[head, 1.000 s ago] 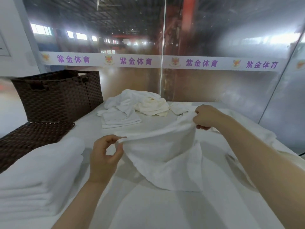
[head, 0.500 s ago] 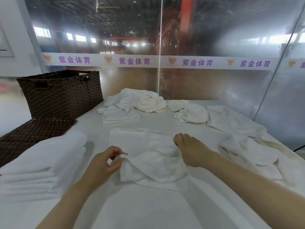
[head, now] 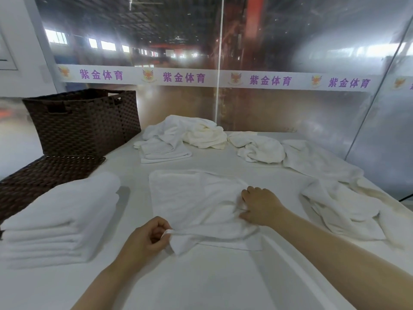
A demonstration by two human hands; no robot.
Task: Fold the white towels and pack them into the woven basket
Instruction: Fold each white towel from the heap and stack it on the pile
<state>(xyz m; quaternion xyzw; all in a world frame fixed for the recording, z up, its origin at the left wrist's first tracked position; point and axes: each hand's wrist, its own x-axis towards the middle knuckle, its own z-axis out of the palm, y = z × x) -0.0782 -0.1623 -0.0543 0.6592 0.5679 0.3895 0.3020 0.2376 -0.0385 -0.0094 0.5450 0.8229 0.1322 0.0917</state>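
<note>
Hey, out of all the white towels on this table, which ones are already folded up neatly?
The stack of folded towels at the near left, beside the flat woven lid. The rest lie crumpled or spread out, including the one both hands hold.

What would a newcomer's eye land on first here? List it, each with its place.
First, the two hands at centre: the left hand pinches a near corner of the white towel spread on the table, while the right hand grips its right side. Next, the stack of folded towels at near left, with the dark woven basket behind it. Unfolded towels lie heaped at the far edge.
</note>
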